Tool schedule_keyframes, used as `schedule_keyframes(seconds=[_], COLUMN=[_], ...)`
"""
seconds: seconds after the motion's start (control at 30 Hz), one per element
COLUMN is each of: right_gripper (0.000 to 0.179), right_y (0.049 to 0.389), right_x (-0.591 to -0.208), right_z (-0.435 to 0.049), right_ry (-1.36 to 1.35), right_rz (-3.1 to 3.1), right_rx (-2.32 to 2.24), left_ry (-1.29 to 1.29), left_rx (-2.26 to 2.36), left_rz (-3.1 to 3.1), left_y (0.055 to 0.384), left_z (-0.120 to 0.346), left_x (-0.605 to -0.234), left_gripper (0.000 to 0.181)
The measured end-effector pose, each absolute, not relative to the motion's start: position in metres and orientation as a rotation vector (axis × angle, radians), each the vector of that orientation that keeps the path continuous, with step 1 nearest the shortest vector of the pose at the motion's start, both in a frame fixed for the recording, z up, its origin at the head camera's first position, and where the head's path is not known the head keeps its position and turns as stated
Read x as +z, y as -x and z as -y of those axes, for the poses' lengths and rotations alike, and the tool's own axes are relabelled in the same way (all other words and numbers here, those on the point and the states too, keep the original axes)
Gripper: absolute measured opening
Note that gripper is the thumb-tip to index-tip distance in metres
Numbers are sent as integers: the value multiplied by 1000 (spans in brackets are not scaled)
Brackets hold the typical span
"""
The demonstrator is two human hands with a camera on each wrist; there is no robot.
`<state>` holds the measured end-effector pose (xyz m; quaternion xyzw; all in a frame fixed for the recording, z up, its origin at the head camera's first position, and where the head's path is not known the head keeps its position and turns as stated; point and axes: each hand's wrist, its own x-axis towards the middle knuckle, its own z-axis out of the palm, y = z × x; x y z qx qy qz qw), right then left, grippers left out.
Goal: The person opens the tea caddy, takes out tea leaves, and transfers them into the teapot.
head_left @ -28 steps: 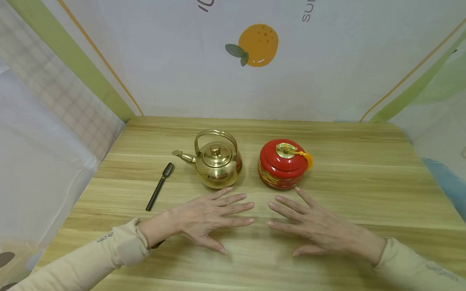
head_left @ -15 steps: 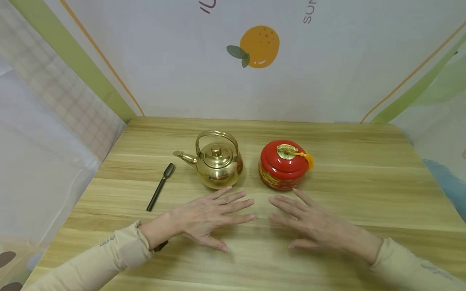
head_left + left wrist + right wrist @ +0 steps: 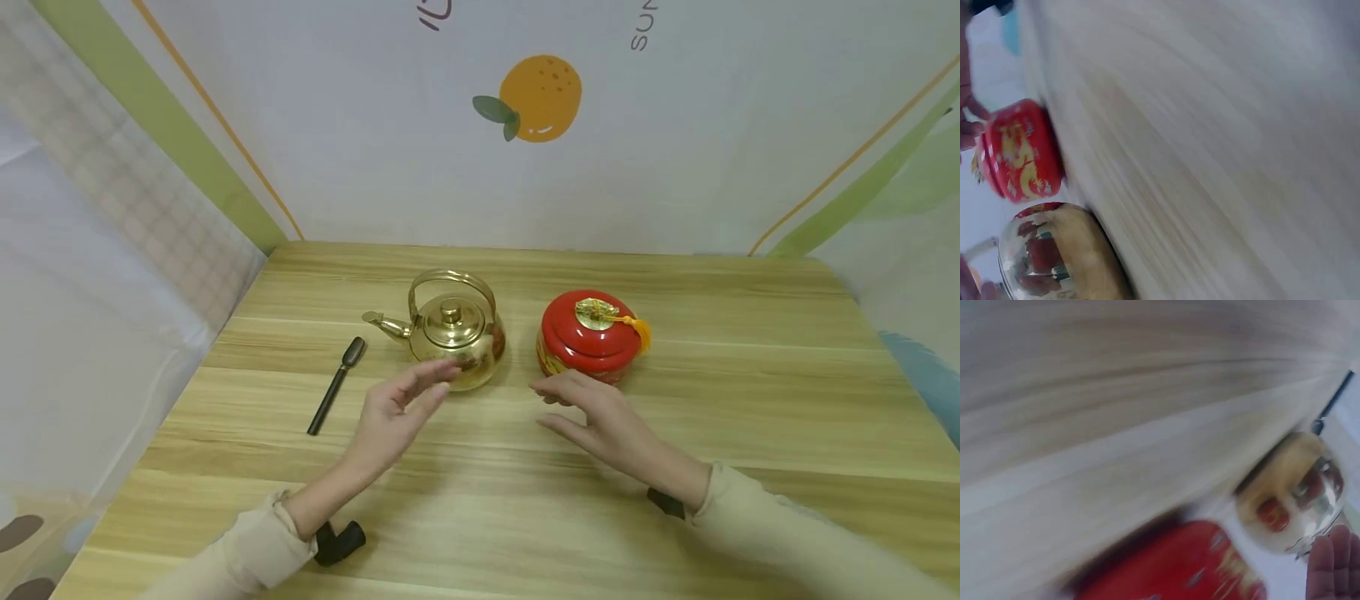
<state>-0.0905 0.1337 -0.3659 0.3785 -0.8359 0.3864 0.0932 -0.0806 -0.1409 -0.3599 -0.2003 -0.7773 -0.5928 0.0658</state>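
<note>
A shiny brass kettle [image 3: 452, 325] with an arched handle stands on the wooden table, its spout pointing left. To its right sits a lidded red jar [image 3: 585, 333] with a gold ornament and a yellow tassel. My left hand [image 3: 393, 412] is raised in front of the kettle, fingers loosely bent and thumb apart, overlapping the lower body. My right hand [image 3: 600, 417] is at the front of the jar, palm turned inward, nothing between fingers and thumb. The right wrist view shows the kettle [image 3: 1291, 494] beyond my fingertips [image 3: 1335, 565], and the jar [image 3: 1191, 569] close by.
A dark, slim scoop [image 3: 336, 387] lies on the table [image 3: 480, 517] left of the kettle. Behind the table's far edge hangs a white cloth [image 3: 375, 167] printed with an orange. More cloth hangs at both sides.
Both hands were spread flat, palms down, low over the table. They have lifted and turned palms inward, fingers now bent, the left toward the kettle and the right toward the jar.
</note>
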Motion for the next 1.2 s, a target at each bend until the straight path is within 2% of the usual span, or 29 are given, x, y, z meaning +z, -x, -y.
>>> schedule_keyframes(seconds=[0.17,0.33,0.57,0.7,0.83,1.07,1.2], right_gripper=[33,35,38,45,51,54,55], right_y=[99,111,128,135,139,145,149], right_x=[-363,-362,-360,-359,-358,-353,-348], right_z=[-103,-73,-39,-26,-13,2,5], right_ry=[-904,-767,-565,-478,-397,-337,-312], right_rz=[2515,2458,2380,2379,2359,2393,2447], right_rx=[1477,1711,1974,1989,2068,2046,1998], left_ry=[-167,-476,-579,-557,-585,-579,-565], left_rx=[-2213,-2321,-2429,-2475,-2454,-2423,-2411], left_rz=[1991,1854,1757,1751,1719,1678,1674], left_y=[92,105,125,135,145,152,154], left_z=[153,163,163,161,158,156,158], left_x=[-357,-360,-367,-371,-377,-382,-384], left_gripper=[21,21,53,62,56,28,21])
